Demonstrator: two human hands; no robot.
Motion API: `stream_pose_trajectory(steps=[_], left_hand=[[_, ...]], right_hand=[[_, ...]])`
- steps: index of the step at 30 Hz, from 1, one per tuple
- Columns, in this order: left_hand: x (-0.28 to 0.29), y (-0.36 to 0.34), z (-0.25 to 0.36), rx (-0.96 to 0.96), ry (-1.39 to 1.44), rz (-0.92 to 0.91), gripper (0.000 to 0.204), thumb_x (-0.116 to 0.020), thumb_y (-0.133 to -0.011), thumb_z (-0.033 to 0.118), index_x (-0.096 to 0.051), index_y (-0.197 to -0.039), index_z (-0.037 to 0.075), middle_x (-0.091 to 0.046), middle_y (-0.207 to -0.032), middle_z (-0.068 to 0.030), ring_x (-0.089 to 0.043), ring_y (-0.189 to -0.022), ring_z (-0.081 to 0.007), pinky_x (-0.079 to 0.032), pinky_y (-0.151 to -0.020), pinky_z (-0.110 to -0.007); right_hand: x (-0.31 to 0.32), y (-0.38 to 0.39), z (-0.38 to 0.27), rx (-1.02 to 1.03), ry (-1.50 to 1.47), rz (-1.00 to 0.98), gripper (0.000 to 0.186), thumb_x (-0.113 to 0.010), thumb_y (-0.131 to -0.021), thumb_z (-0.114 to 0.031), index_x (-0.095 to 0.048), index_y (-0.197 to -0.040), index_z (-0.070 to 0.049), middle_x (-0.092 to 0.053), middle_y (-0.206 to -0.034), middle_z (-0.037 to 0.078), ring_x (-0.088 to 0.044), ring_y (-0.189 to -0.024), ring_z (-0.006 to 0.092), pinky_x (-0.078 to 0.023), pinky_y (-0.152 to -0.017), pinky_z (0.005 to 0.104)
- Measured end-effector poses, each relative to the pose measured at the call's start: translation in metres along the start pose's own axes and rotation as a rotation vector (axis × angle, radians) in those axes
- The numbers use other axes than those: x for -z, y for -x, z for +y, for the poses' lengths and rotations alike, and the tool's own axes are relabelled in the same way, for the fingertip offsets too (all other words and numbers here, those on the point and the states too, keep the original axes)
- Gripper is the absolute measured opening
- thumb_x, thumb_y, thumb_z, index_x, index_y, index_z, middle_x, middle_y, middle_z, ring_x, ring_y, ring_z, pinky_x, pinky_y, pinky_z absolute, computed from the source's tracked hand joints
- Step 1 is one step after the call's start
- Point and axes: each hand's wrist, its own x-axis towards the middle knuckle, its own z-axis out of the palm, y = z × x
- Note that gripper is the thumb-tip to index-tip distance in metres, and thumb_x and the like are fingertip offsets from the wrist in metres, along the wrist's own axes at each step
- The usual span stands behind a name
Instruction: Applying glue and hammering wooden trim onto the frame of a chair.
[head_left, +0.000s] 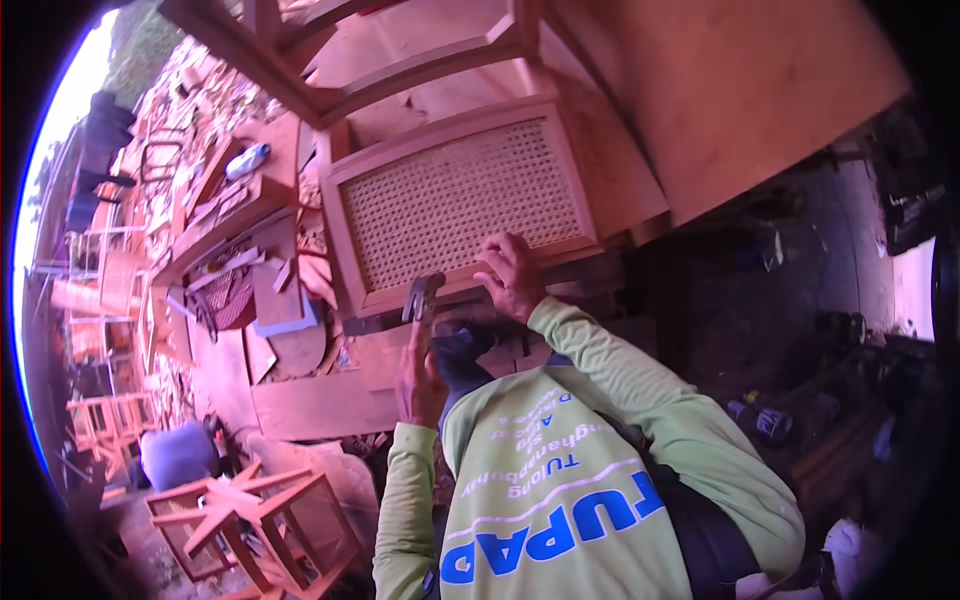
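A wooden chair seat frame (pixel 585 215) with a woven cane panel (pixel 455 195) lies in front of me. My left hand (pixel 415 375) is closed round the handle of a hammer (pixel 424 294), its metal head upright beside the near rail of the frame. At the near right part of that rail is my right hand (pixel 512 277), with fingers curled and pinched close to the cane's edge. Whatever is between those fingertips is too small to make out. Beyond the panel, the chair's curved rails and legs (pixel 430 75) extend away.
Large plywood sheets (pixel 770 90) lie at the far right. A wooden bench (pixel 225 235) with offcuts and a blue-white bottle (pixel 247 161) stands to the left. At the lower left are a wooden frame piece (pixel 255 520) and a person in purple (pixel 178 457). Wood scraps litter the ground.
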Motion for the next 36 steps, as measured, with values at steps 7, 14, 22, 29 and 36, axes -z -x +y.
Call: stream_pose_trajectory(steps=[7,14,22,29,36], left_hand=[[-0.031,-0.042,0.051,-0.158,0.089,-0.223,0.058,-0.057,-0.1,0.005,-0.043,-0.156,0.012,-0.065,-0.113,-0.0233,-0.066,-0.093,-0.0443,-0.054,-0.077,-0.05],[-0.069,-0.062,0.073,-0.289,0.059,-0.324,0.066,-0.058,-0.099,0.007,-0.037,-0.16,0.02,-0.06,-0.096,-0.0186,-0.064,-0.074,-0.0395,-0.052,-0.06,-0.05],[-0.074,-0.067,0.093,-0.198,0.077,-0.355,0.062,-0.057,-0.099,0.002,-0.042,-0.157,0.014,-0.066,-0.122,-0.024,-0.068,-0.101,-0.0453,-0.057,-0.08,-0.05],[-0.075,-0.065,0.095,-0.228,0.054,-0.313,0.064,-0.058,-0.099,0.002,-0.04,-0.159,0.014,-0.067,-0.119,-0.0236,-0.068,-0.099,-0.0453,-0.056,-0.079,-0.051],[-0.081,-0.065,0.1,-0.117,-0.016,-0.457,0.063,-0.056,-0.1,0.004,-0.038,-0.159,0.015,-0.066,-0.119,-0.0247,-0.067,-0.1,-0.0464,-0.056,-0.078,-0.052]], right_hand=[[0.081,0.069,0.068,-0.821,0.112,0.593,0.041,-0.082,-0.091,-0.029,-0.057,-0.105,0.0,-0.06,-0.106,0.013,-0.062,-0.096,0.0243,-0.051,-0.083,0.0352],[0.092,0.042,0.067,-1.205,-0.733,0.537,0.047,-0.085,-0.087,-0.034,-0.059,-0.109,0.0,-0.067,-0.1,0.009,-0.068,-0.078,0.0166,-0.06,-0.065,0.0324],[0.074,0.042,0.06,-1.113,-0.607,0.597,0.046,-0.084,-0.085,-0.011,-0.053,-0.118,-0.001,-0.067,-0.107,0.011,-0.072,-0.085,0.0211,-0.065,-0.066,0.0351],[0.067,0.044,0.066,-1.155,-0.859,0.686,0.046,-0.08,-0.087,-0.006,-0.049,-0.12,-0.003,-0.066,-0.11,0.013,-0.071,-0.093,0.0221,-0.066,-0.068,0.0363],[0.062,0.036,0.066,-1.25,-0.635,0.674,0.059,-0.088,-0.081,-0.022,-0.047,-0.118,-0.003,-0.063,-0.103,0.011,-0.068,-0.085,0.0192,-0.065,-0.061,0.0348]])
